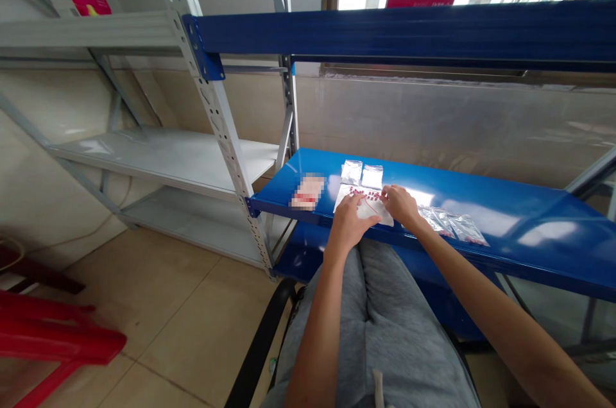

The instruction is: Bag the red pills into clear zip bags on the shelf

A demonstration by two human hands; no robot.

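Observation:
A white sheet (383,214) lies at the front edge of the blue shelf, with several small red bead-like pieces (371,195) near its top. A thin red cord (369,206) curves over the sheet. My left hand (350,222) rests on the sheet's left part, thumb spread away from the fingers, fingertips by the red pieces. At the right edge of the sheet, my right hand (400,204) has its fingers curled together beside the pieces; whatever is in them is too small to make out. Two silvery zip bags (362,174) lie just behind the sheet.
Right of my right hand, several clear bags (455,226) with red bits lie overlapped on the blue shelf (520,219). A blurred pinkish item (308,192) lies left of the sheet. A grey upright post (226,126) and a blue upper beam (385,36) frame the space.

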